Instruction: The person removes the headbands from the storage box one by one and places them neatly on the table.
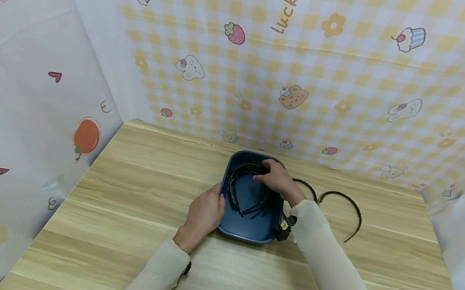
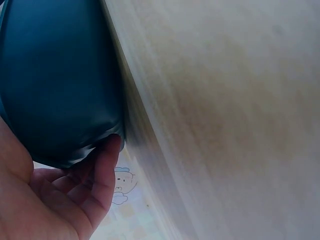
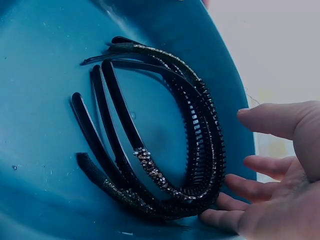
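A blue plastic basin (image 1: 243,227) stands on the wooden table. My left hand (image 1: 206,208) grips its left side, and in the left wrist view the fingers (image 2: 106,172) curl against the basin's outer wall (image 2: 60,75). Inside lie several black headbands (image 3: 145,167), nested together, some with glittery stones and some with comb teeth. Over the basin's far right part is my right hand (image 1: 277,178). The right wrist view shows its fingers spread and nearly straight, the lower fingertips right at the headbands' curved side, with nothing between thumb and fingers.
Right of the basin, a thin black toothed headband (image 1: 352,206) lies on the table (image 1: 147,202), with another black headband (image 1: 307,185) beside it, partly hidden by my right arm. A patterned yellow-checked cloth (image 1: 265,68) hangs behind the table's back edge.
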A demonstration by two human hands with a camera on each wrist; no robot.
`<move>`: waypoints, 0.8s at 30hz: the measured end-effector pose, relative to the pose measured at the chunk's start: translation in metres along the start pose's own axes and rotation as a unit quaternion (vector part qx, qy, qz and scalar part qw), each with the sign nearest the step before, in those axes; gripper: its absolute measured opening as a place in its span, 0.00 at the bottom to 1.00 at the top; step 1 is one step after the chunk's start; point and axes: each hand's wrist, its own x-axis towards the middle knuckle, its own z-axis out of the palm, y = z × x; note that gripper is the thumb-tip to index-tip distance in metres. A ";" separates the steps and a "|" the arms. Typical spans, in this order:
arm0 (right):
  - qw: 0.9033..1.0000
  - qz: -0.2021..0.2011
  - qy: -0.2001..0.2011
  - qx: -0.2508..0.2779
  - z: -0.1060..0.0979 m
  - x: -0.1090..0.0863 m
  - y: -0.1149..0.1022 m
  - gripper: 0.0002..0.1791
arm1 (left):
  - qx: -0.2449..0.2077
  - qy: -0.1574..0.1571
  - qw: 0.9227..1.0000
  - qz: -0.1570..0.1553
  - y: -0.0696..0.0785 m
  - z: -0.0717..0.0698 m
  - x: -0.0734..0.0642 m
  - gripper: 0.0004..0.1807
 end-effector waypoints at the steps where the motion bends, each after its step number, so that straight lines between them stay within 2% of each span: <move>1: 1.000 -0.002 0.000 0.001 0.000 0.000 0.000 0.35 | 0.000 -0.001 1.000 0.000 0.000 0.000 0.000 0.21; 8: 1.000 -0.002 0.014 -0.014 -0.002 -0.001 0.000 0.32 | 0.006 0.000 1.000 -0.002 -0.001 0.001 0.000 0.22; 18: 0.997 0.011 0.070 -0.034 -0.004 -0.005 -0.002 0.25 | 0.006 -0.002 1.000 -0.007 -0.001 0.001 0.001 0.21; 24: 0.996 0.019 0.078 -0.034 -0.007 -0.010 -0.002 0.22 | 0.005 -0.003 1.000 -0.007 -0.001 0.001 0.001 0.22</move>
